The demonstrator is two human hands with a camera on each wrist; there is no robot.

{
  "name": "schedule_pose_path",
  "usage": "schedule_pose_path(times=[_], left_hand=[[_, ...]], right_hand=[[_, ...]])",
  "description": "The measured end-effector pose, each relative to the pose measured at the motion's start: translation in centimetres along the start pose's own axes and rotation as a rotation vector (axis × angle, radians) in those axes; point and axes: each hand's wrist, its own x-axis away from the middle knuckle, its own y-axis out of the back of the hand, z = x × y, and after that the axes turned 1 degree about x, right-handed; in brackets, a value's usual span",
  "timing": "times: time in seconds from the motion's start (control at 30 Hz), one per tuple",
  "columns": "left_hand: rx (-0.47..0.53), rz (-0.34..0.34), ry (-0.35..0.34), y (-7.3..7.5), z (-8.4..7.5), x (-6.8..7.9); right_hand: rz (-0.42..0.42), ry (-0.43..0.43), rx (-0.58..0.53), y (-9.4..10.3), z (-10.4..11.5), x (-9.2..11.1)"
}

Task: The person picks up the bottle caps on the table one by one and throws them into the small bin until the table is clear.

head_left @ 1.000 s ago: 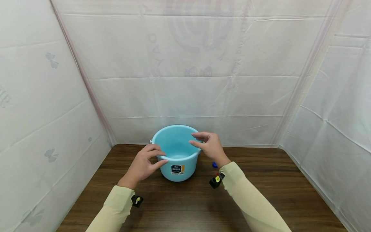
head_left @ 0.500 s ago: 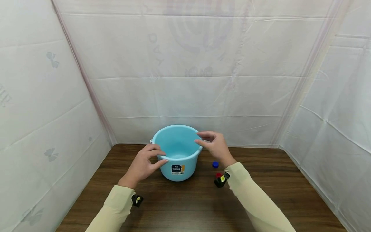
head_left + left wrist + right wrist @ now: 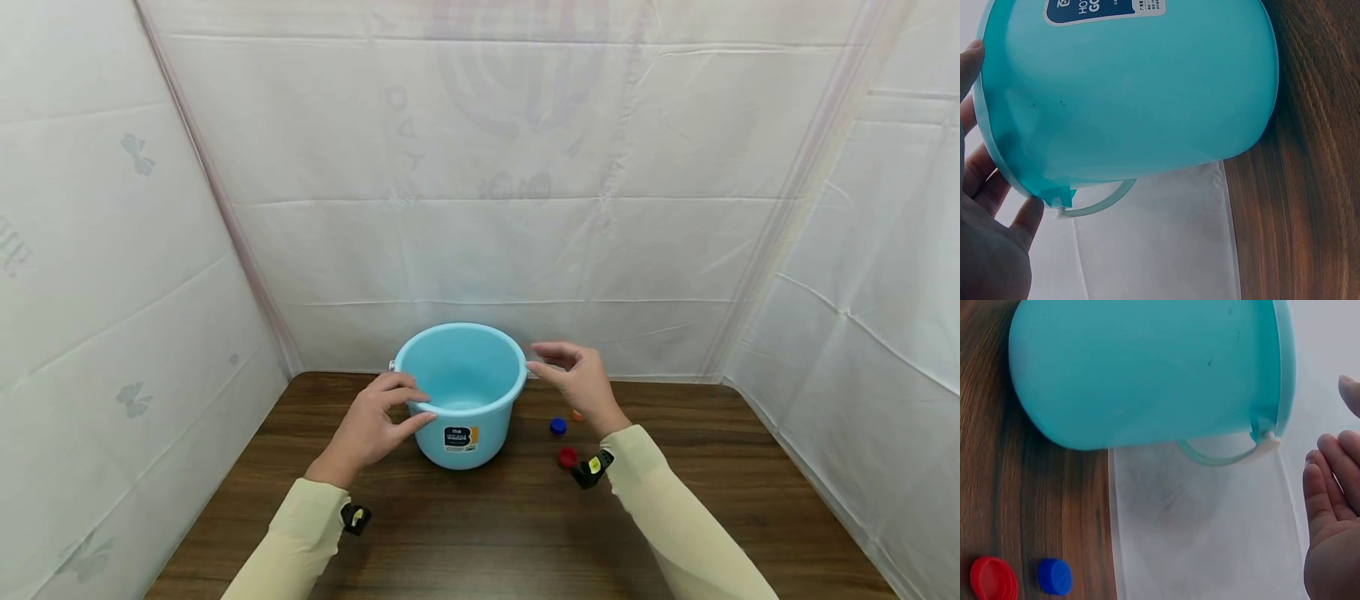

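A light blue bucket (image 3: 493, 429) stands upright on the wooden table, its label facing me. My left hand (image 3: 367, 427) holds the bucket's near-left rim, thumb outside and fingers reaching over the edge. In the left wrist view, one fingertip lies by the lug of the curved carrying handle (image 3: 1107, 201). Just off the right rim, my right hand (image 3: 585, 385) hovers with relaxed fingers and nothing in them. Below it on the table are a blue bottle cap (image 3: 558, 426), a red bottle cap (image 3: 567, 457) and an orange cap (image 3: 577, 415) partly behind the wrist.
White sheeting (image 3: 480, 250) rises behind the table and along both sides, with the bucket near the back sheet. Dark wood table top (image 3: 465, 533) lies in front of the bucket. Each wrist wears a black strap-on camera, the right one (image 3: 592, 469) beside the red cap.
My right hand has moved right, from over the bucket's rim to outside it. The red and orange caps have come into view from behind the right wrist. The left hand stays on the rim.
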Motion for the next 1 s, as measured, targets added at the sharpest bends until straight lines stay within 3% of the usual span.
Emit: schedule_pose_path(times=[0.67, 0.83, 1.0], left_hand=[[0.009, 0.003, -0.001, 0.1, -0.2, 0.0], [0.011, 0.004, -0.001, 0.1, -0.3, -0.1], [0.008, 0.004, -0.002, 0.1, -0.2, 0.0]], right_hand=[[-0.046, -0.049, 0.09, 2.1, -3.3, 1.4], [-0.052, -0.093, 0.117, 2.3, -2.8, 2.0], [-0.055, -0.116, 0.133, 2.4, -4.2, 2.2]])
